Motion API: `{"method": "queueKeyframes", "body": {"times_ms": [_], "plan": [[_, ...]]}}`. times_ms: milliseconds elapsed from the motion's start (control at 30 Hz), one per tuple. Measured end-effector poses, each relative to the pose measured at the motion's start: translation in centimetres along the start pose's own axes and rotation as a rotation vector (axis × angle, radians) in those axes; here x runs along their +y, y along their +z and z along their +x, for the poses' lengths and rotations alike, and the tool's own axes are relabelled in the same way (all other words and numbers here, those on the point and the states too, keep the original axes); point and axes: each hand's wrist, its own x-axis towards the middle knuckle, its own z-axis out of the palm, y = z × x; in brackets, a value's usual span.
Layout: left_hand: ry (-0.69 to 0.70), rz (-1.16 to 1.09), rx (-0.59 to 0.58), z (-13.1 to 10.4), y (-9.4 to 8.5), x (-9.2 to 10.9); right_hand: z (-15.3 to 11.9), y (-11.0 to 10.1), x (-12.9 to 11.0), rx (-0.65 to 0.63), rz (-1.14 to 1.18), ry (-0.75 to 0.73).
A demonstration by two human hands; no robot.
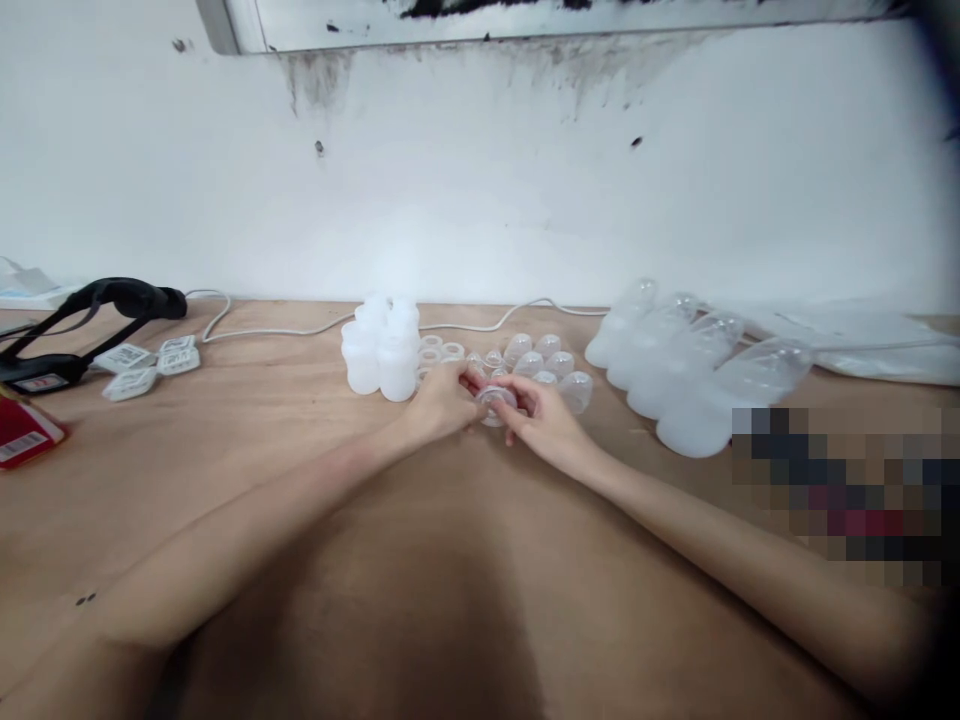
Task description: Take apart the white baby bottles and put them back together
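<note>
My left hand and my right hand meet over the middle of the table, fingers closed on a small clear baby bottle nipple. Both thumbs press on it from the near side; its edges are partly covered. Just beyond the fingers stand a few more clear nipples. White screw rings lie behind my left hand, and several clear domed caps sit behind my right. To the left, white bottle bodies stand close together. On the right, several milky bottles with clear domed caps form a slanting row.
A white cable runs along the back by the wall. At far left are a black headset-like strap frame, white labelled pieces and a red box. A clear plastic bag lies back right; a blurred-out patch covers the right side.
</note>
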Motion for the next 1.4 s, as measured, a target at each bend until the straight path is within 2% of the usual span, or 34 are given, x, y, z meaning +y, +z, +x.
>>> {"method": "queueKeyframes", "body": {"times_ms": [133, 233, 333, 433, 633, 800, 933, 1067, 1200, 1400], "plan": [[-0.072, -0.119, -0.025, 0.1, -0.7, 0.2, 0.2, -0.5, 0.0, -0.131, 0.116, -0.03], [-0.156, -0.266, -0.085, 0.5, -1.5, -0.1, 0.6, -1.2, 0.4, -0.213, 0.215, -0.09], [-0.233, -0.371, -0.168, 0.9, -2.0, -0.5, 0.7, -1.5, 0.6, -0.216, -0.002, -0.193], [-0.257, -0.368, -0.214, 1.0, -2.1, -0.7, 0.5, -1.7, 0.5, -0.177, -0.254, -0.285], [-0.264, -0.31, -0.295, 0.5, -2.3, 0.2, 0.5, -2.6, 0.2, -0.214, -0.384, -0.343], [-0.215, -0.292, -0.282, 0.2, -2.1, 0.2, 0.5, -2.6, 0.6, -0.119, -0.492, -0.464], [-0.165, -0.32, -0.207, 0.2, -1.4, -0.2, 0.3, -2.1, 0.7, -0.066, -0.398, -0.371], [-0.101, -0.318, -0.134, 0.0, -0.9, -0.2, 0.1, -1.8, 0.8, -0.078, -0.251, -0.222], [-0.054, -0.263, -0.103, -0.3, -0.8, 0.2, 0.0, -1.3, 0.5, -0.089, -0.151, -0.149], [-0.072, -0.241, -0.082, -0.5, -0.8, 0.9, -0.1, -0.9, 0.0, -0.09, -0.048, -0.084]]}}
